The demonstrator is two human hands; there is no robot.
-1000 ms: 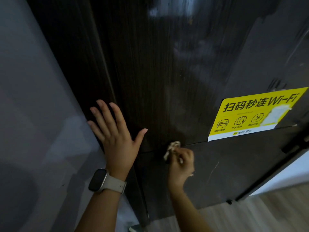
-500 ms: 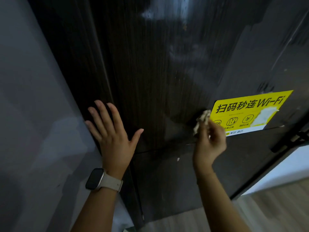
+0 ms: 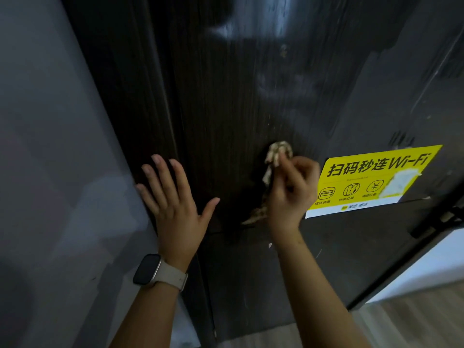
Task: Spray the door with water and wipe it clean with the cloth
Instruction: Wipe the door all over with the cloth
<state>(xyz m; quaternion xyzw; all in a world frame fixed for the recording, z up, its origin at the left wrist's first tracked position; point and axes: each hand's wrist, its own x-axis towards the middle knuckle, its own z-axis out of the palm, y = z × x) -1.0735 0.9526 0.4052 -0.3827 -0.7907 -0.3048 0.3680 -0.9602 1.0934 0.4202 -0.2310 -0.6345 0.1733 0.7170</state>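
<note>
Item: dark wood-grain door point(image 3: 226, 101), wiping stage in progress; pale smeary sheen above the yellow Wi-Fi sticker point(image 3: 371, 179) suggests spraying is probably done, and no spray bottle is in view. Right hand point(image 3: 288, 192), just left of the sticker, has fingers curled round a crumpled cloth point(image 3: 277, 153) pressed to the door; left hand point(image 3: 173, 199), further left of the sticker, lies flat with fingers spread straight, holding nothing. Outstanding, by estimate: panel below the sticker, sticker surround.

A yellow sticker point(image 3: 371, 180) on the dark door point(image 3: 238, 96) reads "扫码秒连Wi-Fi".
</note>
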